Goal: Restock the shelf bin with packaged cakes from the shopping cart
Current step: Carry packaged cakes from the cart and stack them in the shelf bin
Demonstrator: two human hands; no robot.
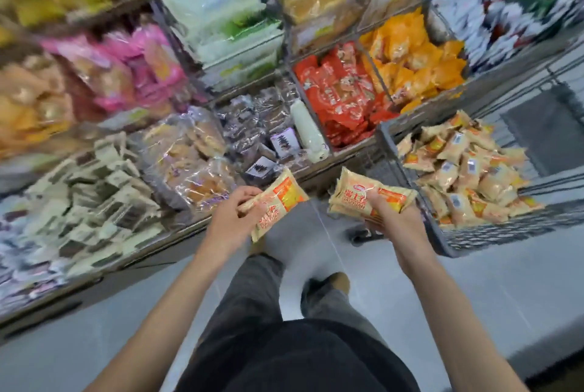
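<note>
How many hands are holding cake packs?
2. The left hand holds one cake pack near the shelf. The right hand holds a small stack beside the cart; how many it holds is unclear.

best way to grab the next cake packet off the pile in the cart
Take a top packet from the heap in the cart, pinching it across its short width, coming straight down from above. The packets lie loose and mostly flat, and the cart walls block a side approach. Both hands are full now, so one must be emptied first.
</note>
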